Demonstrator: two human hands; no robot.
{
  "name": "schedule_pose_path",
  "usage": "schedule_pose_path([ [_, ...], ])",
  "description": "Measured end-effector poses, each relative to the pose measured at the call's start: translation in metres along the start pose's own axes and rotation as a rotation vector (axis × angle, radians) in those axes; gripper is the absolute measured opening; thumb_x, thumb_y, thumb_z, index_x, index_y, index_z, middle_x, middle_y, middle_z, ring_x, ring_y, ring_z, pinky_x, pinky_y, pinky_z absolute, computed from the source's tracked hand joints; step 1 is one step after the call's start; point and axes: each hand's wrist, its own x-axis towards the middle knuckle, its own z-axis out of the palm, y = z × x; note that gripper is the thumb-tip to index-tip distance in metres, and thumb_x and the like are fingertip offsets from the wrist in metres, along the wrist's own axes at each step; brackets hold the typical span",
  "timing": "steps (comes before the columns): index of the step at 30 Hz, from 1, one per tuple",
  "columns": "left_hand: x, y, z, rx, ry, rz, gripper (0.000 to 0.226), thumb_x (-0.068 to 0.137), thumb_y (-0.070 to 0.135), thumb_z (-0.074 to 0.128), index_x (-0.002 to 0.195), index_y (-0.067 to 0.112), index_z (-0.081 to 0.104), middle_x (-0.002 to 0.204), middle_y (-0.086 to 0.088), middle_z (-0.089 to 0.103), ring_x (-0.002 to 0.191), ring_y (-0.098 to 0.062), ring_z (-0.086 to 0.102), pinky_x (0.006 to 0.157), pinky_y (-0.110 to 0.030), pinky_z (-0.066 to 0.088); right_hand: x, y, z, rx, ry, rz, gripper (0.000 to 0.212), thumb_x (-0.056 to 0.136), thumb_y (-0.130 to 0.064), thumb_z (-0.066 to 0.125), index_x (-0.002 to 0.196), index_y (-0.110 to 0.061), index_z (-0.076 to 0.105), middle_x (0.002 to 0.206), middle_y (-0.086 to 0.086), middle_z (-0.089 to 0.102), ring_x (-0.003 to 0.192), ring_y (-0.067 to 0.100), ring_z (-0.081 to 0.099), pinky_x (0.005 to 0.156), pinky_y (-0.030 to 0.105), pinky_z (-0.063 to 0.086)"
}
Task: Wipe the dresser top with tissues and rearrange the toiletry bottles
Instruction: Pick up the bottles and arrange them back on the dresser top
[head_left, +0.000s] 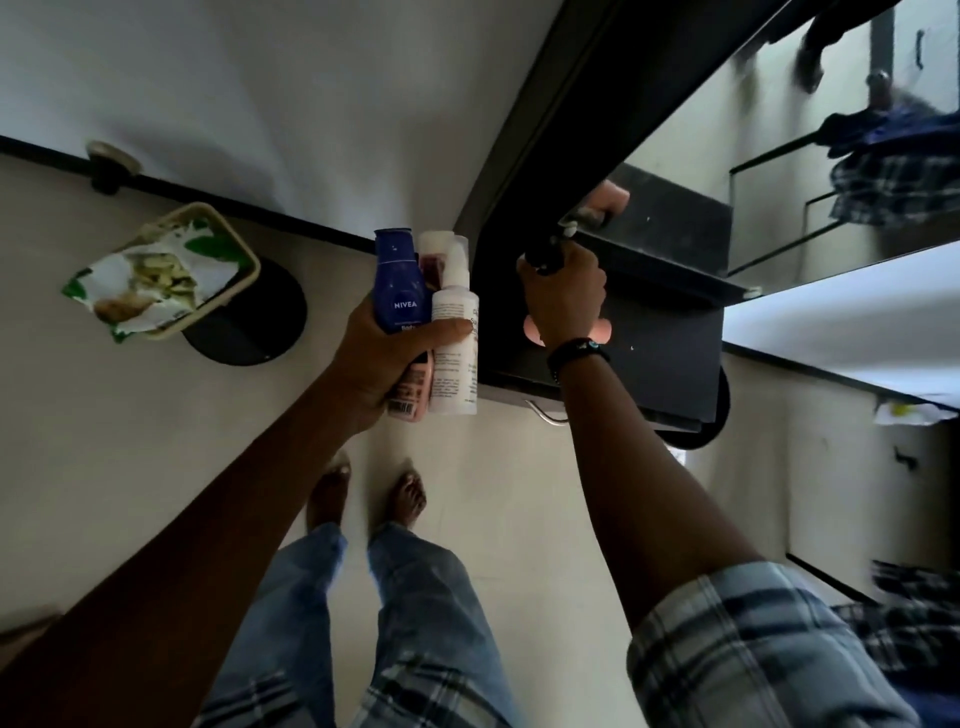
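Both hands are full. From the head view, I have the left hand (384, 358) wrapped round three bottles: one blue bottle (397, 283), one white bottle (454, 304) and one pink bottle (410, 397). They sit just left of the dresser (670, 358), I think to clear its top for wiping. The right hand (563, 301) grips one dark thing (541, 257) on the dresser top; I cannot tell what it is.

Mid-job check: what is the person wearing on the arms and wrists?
The right arm is bare up to a short checked sleeve in white, grey and dark blue. A black wristband with a small teal detail circles the right wrist. The left arm shows no sleeve or band in view.
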Motion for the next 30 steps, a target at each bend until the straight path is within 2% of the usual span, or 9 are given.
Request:
schedule_pose_path([
  [7,0.014,-0.004,0.007,0.069,-0.013,0.01,0.071,0.061,0.021,0.077,0.125,0.01,0.048,0.105,-0.007,0.069,0.095,-0.028,0.07,0.078,-0.043,0.058,0.006,0.002,0.009,0.01,-0.017,-0.022,0.019,0.085,-0.023,0.071,0.101,-0.015,0.067,0.101,0.001,0.073,0.092,0.018,0.068,0.076,0.024,0.046],
  [13,0.018,-0.01,0.011,0.08,0.01,-0.013,0.068,0.061,0.019,0.078,0.122,0.012,0.05,0.104,-0.006,0.07,0.093,-0.027,0.07,0.079,-0.045,0.058,0.001,0.011,-0.011,0.158,0.002,0.011,0.027,0.079,-0.015,0.074,0.102,-0.013,0.059,0.092,-0.009,0.062,0.083,0.005,0.057,0.064,0.004,0.035],
  [16,0.014,-0.01,0.014,0.08,0.016,-0.034,0.075,0.059,0.021,0.079,0.126,0.009,0.048,0.108,-0.01,0.068,0.096,-0.029,0.069,0.081,-0.047,0.057,-0.002,0.019,-0.033,0.497,-0.129,0.291,0.023,0.08,-0.003,0.064,0.097,-0.014,0.054,0.088,-0.007,0.057,0.08,0.011,0.057,0.069,0.019,0.048],
  [19,0.012,-0.007,0.019,0.101,0.002,-0.033,0.083,0.054,0.027,0.08,0.128,0.009,0.047,0.108,-0.009,0.068,0.095,-0.028,0.07,0.078,-0.043,0.058,0.007,0.025,-0.057,0.91,-0.25,0.502,0.034,0.078,0.01,0.046,0.058,-0.016,0.056,0.063,0.0,0.052,0.062,0.015,0.051,0.066,0.031,0.043],
  [21,0.012,-0.007,0.022,0.11,-0.008,-0.031,0.083,0.055,0.027,0.079,0.128,0.009,0.046,0.107,-0.008,0.069,0.094,-0.027,0.07,0.076,-0.041,0.058,0.01,0.028,-0.07,1.003,-0.296,0.453,0.027,0.084,0.013,0.049,0.075,-0.012,0.057,0.074,0.002,0.057,0.068,0.015,0.059,0.068,0.033,0.052],
  [22,0.012,-0.007,0.023,0.114,-0.008,-0.031,0.082,0.056,0.026,0.079,0.129,0.009,0.046,0.107,-0.008,0.069,0.094,-0.027,0.07,0.077,-0.042,0.058,0.01,0.029,-0.074,0.992,-0.296,0.397,0.022,0.087,0.01,0.054,0.095,-0.01,0.055,0.088,0.004,0.061,0.077,0.015,0.064,0.073,0.036,0.057],
  [24,0.012,-0.009,0.026,0.117,-0.008,-0.035,0.081,0.056,0.026,0.079,0.128,0.011,0.046,0.108,-0.008,0.069,0.095,-0.028,0.07,0.078,-0.043,0.058,0.009,0.034,-0.075,0.89,-0.246,0.319,0.043,0.087,0.003,0.064,0.121,-0.011,0.041,0.112,0.006,0.062,0.095,0.016,0.068,0.083,0.043,0.06],
  [27,0.011,-0.013,0.029,0.114,-0.016,-0.045,0.078,0.058,0.023,0.078,0.128,0.01,0.046,0.107,-0.009,0.069,0.094,-0.028,0.07,0.076,-0.043,0.058,0.008,0.035,-0.064,0.554,-0.081,0.192,0.056,0.081,-0.012,0.076,0.125,-0.008,0.044,0.12,0.004,0.061,0.105,0.015,0.065,0.092,0.037,0.056],
  [30,0.01,-0.016,0.03,0.126,-0.02,-0.047,0.075,0.06,0.022,0.077,0.127,0.01,0.046,0.106,-0.009,0.069,0.092,-0.027,0.071,0.073,-0.039,0.059,0.006,0.034,-0.051,0.399,0.053,0.066,0.049,0.078,-0.015,0.08,0.119,-0.005,0.056,0.117,0.004,0.063,0.104,0.014,0.064,0.093,0.03,0.055],
])
